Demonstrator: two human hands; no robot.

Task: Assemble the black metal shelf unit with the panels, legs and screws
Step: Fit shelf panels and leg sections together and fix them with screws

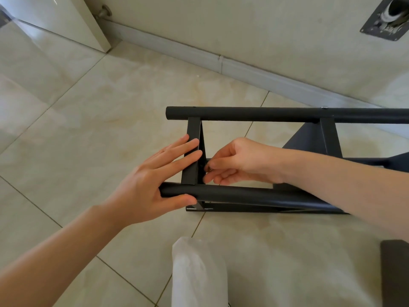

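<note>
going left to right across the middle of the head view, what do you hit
left hand → upright shelf panel → small screw → right hand → second shelf panel

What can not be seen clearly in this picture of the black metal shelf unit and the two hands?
- Head view: the small screw pinched by the right hand is mostly covered by its fingertips; whether it is threaded in cannot be told.
- The black metal shelf unit is cut off by the right edge.
- The left hand covers the near round leg's end.
- The dark object at the lower right is cropped, unidentifiable.
</note>
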